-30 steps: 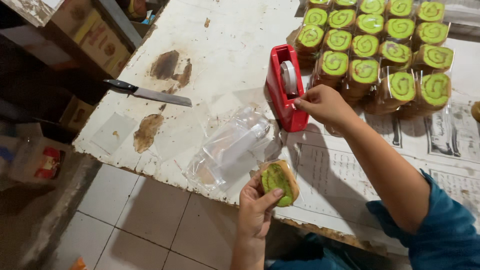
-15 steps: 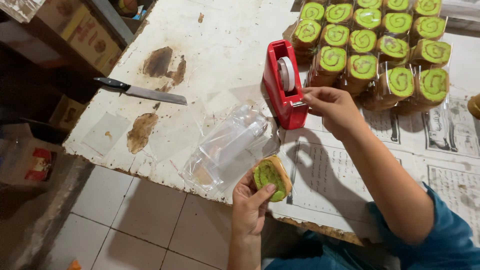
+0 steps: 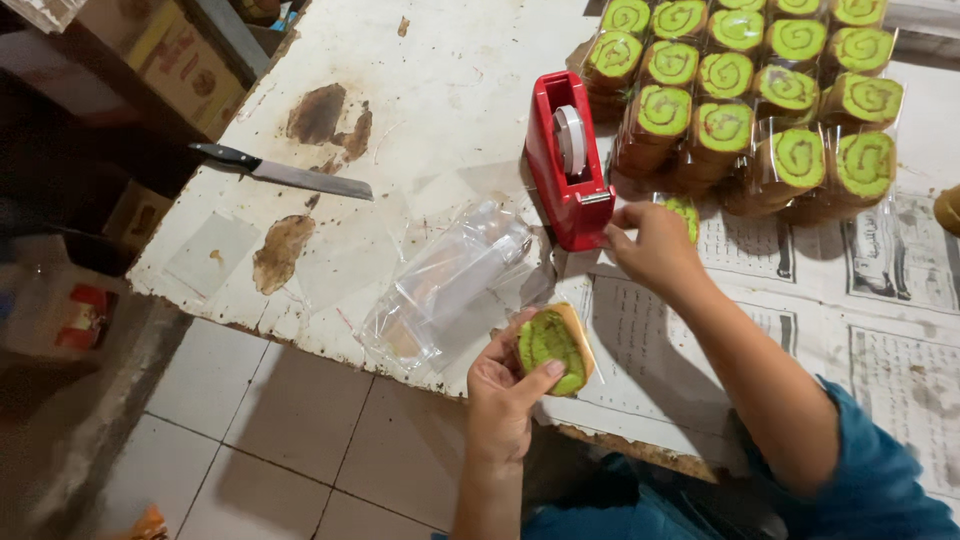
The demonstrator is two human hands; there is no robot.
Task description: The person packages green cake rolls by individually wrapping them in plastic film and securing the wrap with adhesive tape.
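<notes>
Some two dozen green-swirl roll slices, each in a clear wrapper, already stand packed in rows (image 3: 760, 90) on the worktop (image 3: 450, 90) just behind and to the right of the red tape dispenser (image 3: 568, 165), so by the look of it most of the wrapping is done. One wrapped slice (image 3: 555, 348) is held in the left hand (image 3: 510, 385), in front of the dispenser at the worktop's near edge, fingers curled round it with the thumb across its green face; whether its wrapper is sealed cannot be made out. The right hand (image 3: 655, 245) is at the dispenser's cutter end, fingers pinched narrow at the blade as if on a piece of tape, though the tape itself is too thin to see. Sealing this slice and setting it with the rows seems to be what is left for it. A loose heap of empty clear bags (image 3: 450, 280) lies just left of the dispenser, which suggests more slices could follow, though no unwrapped ones show. One more wrapped slice (image 3: 685, 212) lies just beyond the right hand. A knife (image 3: 285, 172) lies well to the left of the dispenser, apart from the work. Printed newspaper (image 3: 850, 300) covers the worktop to the right of the dispenser. Nothing stands between the hands and the dispenser.
</notes>
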